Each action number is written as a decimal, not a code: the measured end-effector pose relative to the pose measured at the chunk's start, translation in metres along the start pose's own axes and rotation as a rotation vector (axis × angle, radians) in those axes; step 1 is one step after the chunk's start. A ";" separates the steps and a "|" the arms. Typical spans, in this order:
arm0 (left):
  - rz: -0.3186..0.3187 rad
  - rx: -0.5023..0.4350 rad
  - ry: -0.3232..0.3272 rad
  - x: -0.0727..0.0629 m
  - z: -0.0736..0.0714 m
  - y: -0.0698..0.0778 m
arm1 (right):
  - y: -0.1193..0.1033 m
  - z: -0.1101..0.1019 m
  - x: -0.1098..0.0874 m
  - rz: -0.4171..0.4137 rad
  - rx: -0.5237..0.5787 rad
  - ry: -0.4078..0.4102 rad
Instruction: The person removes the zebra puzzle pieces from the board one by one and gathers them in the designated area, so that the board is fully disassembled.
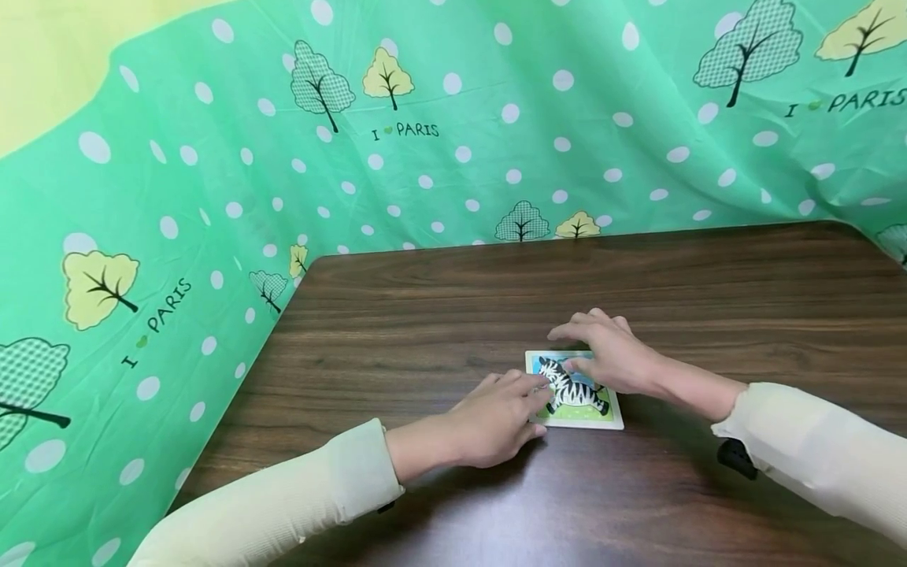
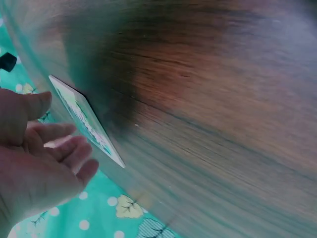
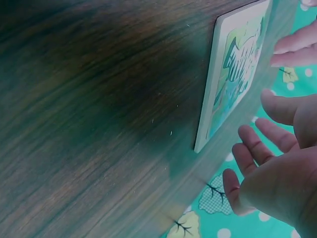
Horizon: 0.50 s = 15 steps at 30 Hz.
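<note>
A thin rectangular picture board (image 1: 591, 424) with a pale border lies flat on the table, showing a black-and-white zebra on green and blue. Over its left side reaches my left hand (image 1: 499, 417), palm down with fingers loosely extended. My right hand (image 1: 615, 356) is above the board's far right part, its thumb and fingers spread apart. In the right wrist view, both hands appear a little above the board (image 3: 240, 64), with nothing held. The left wrist view shows relaxed fingers (image 2: 69, 148) beside the board (image 2: 89, 116); whether any fingertip touches it I cannot tell.
The dark wood-grain table (image 1: 425, 315) extends around the board. A green cloth (image 1: 439, 181) with white dots and printed trees hangs along the table's back and left edges.
</note>
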State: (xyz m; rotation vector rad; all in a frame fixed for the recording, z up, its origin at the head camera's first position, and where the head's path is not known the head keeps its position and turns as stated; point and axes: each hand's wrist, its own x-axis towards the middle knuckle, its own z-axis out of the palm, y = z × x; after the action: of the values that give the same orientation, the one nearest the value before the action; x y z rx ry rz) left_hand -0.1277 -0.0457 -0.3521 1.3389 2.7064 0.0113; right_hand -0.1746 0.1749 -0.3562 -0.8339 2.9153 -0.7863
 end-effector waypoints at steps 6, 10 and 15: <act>0.032 0.111 -0.080 0.009 0.003 0.013 | 0.001 0.007 0.009 -0.036 0.045 -0.037; 0.016 0.149 -0.118 0.012 0.003 0.019 | 0.002 0.012 0.015 -0.050 0.046 -0.056; 0.012 0.219 -0.205 0.016 0.001 0.023 | 0.005 0.016 0.022 -0.050 0.012 -0.064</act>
State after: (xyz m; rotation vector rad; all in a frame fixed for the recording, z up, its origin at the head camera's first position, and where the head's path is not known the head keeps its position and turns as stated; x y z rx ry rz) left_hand -0.1191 -0.0196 -0.3535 1.3276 2.5852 -0.4088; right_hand -0.1935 0.1604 -0.3695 -0.9164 2.8415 -0.7651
